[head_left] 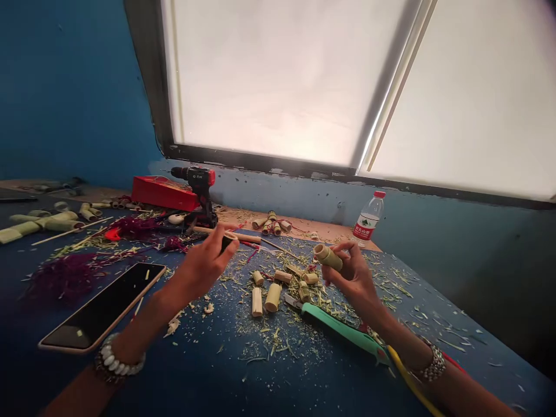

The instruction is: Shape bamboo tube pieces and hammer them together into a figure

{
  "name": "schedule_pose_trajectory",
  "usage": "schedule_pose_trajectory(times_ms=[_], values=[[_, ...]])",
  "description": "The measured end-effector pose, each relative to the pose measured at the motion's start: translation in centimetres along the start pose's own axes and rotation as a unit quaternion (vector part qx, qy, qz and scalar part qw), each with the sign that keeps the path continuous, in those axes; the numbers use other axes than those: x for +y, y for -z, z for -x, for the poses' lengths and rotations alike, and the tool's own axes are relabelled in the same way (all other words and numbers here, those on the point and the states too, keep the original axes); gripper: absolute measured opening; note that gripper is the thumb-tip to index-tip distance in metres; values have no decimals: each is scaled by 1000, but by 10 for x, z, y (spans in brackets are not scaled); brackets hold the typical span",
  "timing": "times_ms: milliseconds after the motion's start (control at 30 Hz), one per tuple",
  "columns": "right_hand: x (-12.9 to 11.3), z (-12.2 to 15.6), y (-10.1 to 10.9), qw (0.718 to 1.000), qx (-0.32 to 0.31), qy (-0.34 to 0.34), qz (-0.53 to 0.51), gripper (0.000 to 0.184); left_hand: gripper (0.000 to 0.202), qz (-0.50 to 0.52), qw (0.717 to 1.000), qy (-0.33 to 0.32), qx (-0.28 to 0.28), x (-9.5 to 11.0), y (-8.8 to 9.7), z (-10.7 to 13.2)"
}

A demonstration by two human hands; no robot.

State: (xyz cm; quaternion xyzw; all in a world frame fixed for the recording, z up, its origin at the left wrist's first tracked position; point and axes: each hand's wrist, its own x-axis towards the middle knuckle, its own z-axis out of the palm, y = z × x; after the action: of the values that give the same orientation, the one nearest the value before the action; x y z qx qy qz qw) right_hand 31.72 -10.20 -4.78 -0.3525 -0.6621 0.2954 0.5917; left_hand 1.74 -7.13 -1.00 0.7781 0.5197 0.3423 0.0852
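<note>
My right hand [354, 275] is closed around a short bamboo tube [328, 256], held tilted above the table. My left hand [206, 260] pinches a small dark, round-ended object [227, 240] that I cannot make out, lifted just over the tabletop. Between my hands lie several cut bamboo pieces [273, 296] among green shavings. A teal-handled cutting tool [339, 328] rests on the table under my right wrist.
A phone [102, 307] lies face up at the left. Behind stand a red-and-black cordless drill [200, 191], a red box [163, 193], a water bottle [369, 217], more bamboo pieces [271, 223] and purple fibre tufts [65, 277]. The blue table [269, 370] meets a window wall.
</note>
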Motion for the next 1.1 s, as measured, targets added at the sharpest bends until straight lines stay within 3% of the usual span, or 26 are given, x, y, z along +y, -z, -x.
schedule_pose_trajectory(times_ms=[100, 233, 333, 433, 567, 600, 700, 800, 900, 1000, 1100], values=[[0, -2, -3, 999, -14, -22, 26, 38, 36, 56, 995, 9, -81, -15, -10, 10], [1, -2, -1, 995, -40, -44, 77, 40, 36, 45, 990, -41, -129, -25, -20, 18], [1, 0, 1, 991, -67, -53, 102, 39, 39, -11, 992, -62, -112, -26, -13, 15], [-4, 2, -1, 984, -102, -55, 134, 33, 38, -61, 994, -72, -47, -21, 2, 15], [-24, 2, -10, 972, -179, -49, 146, 28, 26, -73, 986, -121, 87, 3, 9, 35], [-31, 3, -14, 969, -198, -49, 141, 28, 24, -60, 986, -127, 92, 12, 7, 44], [-52, 9, -29, 967, -223, -51, 114, 30, 25, 0, 989, -140, 52, 41, -9, 67], [-64, 24, -47, 968, -227, -87, 59, 35, 48, 52, 991, -120, 10, 63, -28, 82], [-65, 40, -55, 972, -195, -129, 30, 40, 38, 90, 991, -101, 14, 72, -39, 93], [-67, 50, -51, 962, -195, -77, 177, 39, 28, 95, 987, -126, 0, 73, -38, 105], [-76, 55, -49, 891, -259, 39, 370, 35, 32, 75, 983, -164, -30, 72, -31, 118]])
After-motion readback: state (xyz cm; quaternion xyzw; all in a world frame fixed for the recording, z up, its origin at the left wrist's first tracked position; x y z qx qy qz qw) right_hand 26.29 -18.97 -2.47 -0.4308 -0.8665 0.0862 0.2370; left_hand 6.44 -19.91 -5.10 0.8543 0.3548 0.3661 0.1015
